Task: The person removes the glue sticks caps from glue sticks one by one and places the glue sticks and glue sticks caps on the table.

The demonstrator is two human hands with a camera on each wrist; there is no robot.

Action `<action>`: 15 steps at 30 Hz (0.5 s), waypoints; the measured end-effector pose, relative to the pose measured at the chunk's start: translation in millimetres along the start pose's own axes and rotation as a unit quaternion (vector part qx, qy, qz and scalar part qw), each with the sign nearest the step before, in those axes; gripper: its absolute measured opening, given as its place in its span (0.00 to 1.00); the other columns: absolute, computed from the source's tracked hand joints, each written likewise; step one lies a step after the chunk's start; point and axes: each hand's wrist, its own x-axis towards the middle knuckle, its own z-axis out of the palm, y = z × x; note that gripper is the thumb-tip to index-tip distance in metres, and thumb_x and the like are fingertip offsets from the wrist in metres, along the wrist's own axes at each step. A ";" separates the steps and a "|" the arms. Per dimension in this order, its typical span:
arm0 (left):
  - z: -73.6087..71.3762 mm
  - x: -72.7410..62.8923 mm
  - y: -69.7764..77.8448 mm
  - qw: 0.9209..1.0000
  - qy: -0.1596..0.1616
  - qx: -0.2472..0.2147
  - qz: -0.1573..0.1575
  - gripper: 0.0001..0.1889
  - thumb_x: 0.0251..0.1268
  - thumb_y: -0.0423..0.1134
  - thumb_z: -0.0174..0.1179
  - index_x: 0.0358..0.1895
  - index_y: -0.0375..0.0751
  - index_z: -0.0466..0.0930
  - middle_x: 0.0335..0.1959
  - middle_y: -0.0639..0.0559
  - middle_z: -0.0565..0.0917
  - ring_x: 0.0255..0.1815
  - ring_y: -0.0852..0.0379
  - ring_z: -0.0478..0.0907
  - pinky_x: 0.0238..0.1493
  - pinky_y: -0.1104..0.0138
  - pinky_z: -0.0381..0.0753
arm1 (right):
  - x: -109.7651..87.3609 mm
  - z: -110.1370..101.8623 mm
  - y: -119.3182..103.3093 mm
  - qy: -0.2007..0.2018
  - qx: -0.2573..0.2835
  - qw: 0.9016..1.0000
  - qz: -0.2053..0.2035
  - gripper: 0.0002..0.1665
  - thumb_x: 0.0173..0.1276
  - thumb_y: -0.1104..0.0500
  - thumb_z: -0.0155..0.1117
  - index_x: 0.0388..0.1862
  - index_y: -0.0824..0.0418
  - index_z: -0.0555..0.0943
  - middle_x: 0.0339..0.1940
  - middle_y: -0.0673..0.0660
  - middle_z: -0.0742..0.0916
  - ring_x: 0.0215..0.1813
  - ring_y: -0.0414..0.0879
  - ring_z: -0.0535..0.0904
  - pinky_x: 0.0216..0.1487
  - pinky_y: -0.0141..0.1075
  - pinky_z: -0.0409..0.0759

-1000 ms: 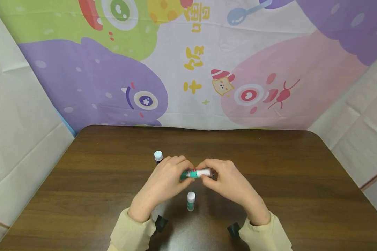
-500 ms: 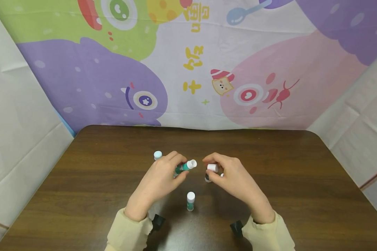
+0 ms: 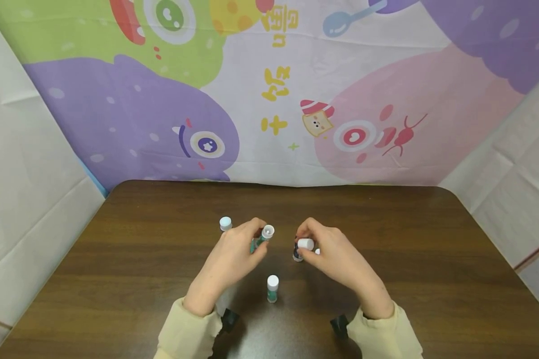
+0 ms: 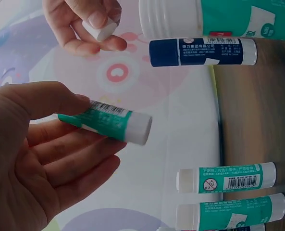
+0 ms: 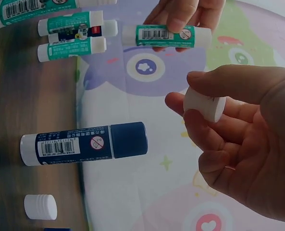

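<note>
My left hand (image 3: 229,262) grips a green glue stick (image 4: 104,120) tilted above the table, its uncapped white end (image 3: 268,231) facing up and toward the right hand. A short distance to the right, my right hand (image 3: 343,267) pinches a white cap (image 5: 204,103) between thumb and fingers. Below that hand a navy glue stick (image 5: 84,144) with a dark cap stands upright on the table, partly covered in the head view. Near it sits another white cap (image 5: 40,207). Closer to me stands a green glue stick with a white cap (image 3: 272,289).
Behind the left hand rises a glue stick with a pale blue cap (image 3: 225,224). Two green glue sticks (image 4: 233,178) stand close together in the left wrist view. The brown wooden table (image 3: 408,239) ends at a cartoon-printed cloth (image 3: 274,164).
The white cap has come off the green glue stick and moved right with the right hand. The left hand has drawn back left, tipping the stick's uncapped end upward.
</note>
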 end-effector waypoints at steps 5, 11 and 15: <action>2.7 -0.2 1.3 0.999 -0.029 -0.007 -0.026 0.10 0.52 0.33 0.61 0.38 0.45 0.74 0.31 0.56 0.83 0.26 0.62 0.77 0.29 0.69 0.75 | -0.8 1.7 1.9 -0.006 -0.019 1.000 0.000 0.08 0.57 0.63 0.64 0.32 0.54 0.75 0.30 0.43 0.79 0.30 0.36 0.72 0.33 0.30 0.73; 8.2 -1.0 -0.8 0.999 -0.050 0.007 -0.015 0.10 0.51 0.31 0.59 0.36 0.43 0.71 0.20 0.59 0.76 0.21 0.62 0.74 0.23 0.70 0.70 | -1.2 5.9 2.1 -0.018 -0.043 0.999 -0.007 0.07 0.56 0.65 0.64 0.29 0.53 0.76 0.32 0.44 0.76 0.32 0.38 0.72 0.36 0.32 0.73; 13.4 -1.1 -2.1 0.997 -0.080 0.017 -0.018 0.10 0.47 0.28 0.56 0.34 0.43 0.71 0.17 0.58 0.69 0.20 0.62 0.66 0.22 0.69 0.67 | -1.7 8.1 1.5 -0.047 -0.062 0.997 -0.010 0.08 0.57 0.67 0.61 0.28 0.53 0.77 0.31 0.44 0.76 0.30 0.38 0.71 0.34 0.31 0.71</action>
